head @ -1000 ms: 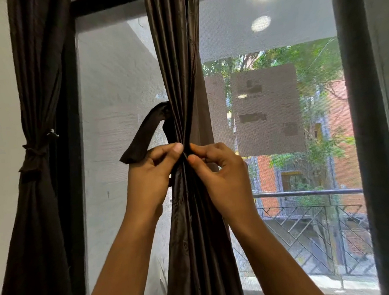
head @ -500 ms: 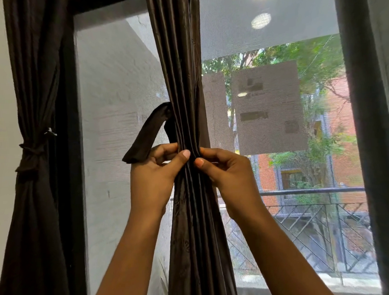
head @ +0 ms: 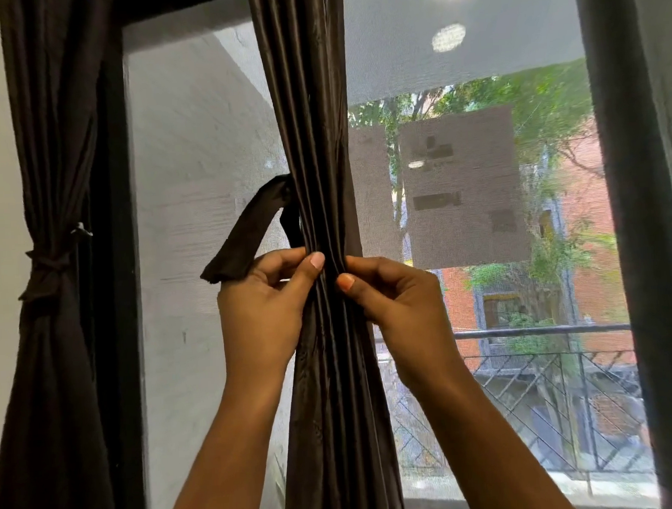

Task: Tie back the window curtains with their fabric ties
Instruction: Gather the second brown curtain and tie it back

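Note:
A dark brown curtain (head: 311,119) hangs gathered in the middle of the window. Its fabric tie (head: 244,235) loops out to the left of the folds, and the end droops over my left hand (head: 263,308). That hand holds the tie end and presses its thumb on the curtain's left side. My right hand (head: 395,298) pinches the folds from the right at the same height. What runs behind the curtain is hidden. A second dark curtain (head: 45,152) at the far left is bound at its waist by a knotted tie (head: 49,265).
The black window frame (head: 117,265) stands between the two curtains. A mesh screen (head: 459,189) covers the glass, with a balcony railing (head: 541,333) and buildings outside. Another dark upright (head: 631,200) borders the right side.
Both hands have shifted slightly on the middle curtain, thumbs pressing the folds closer together. The tie loop stays draped over my left hand. The view has drifted a little.

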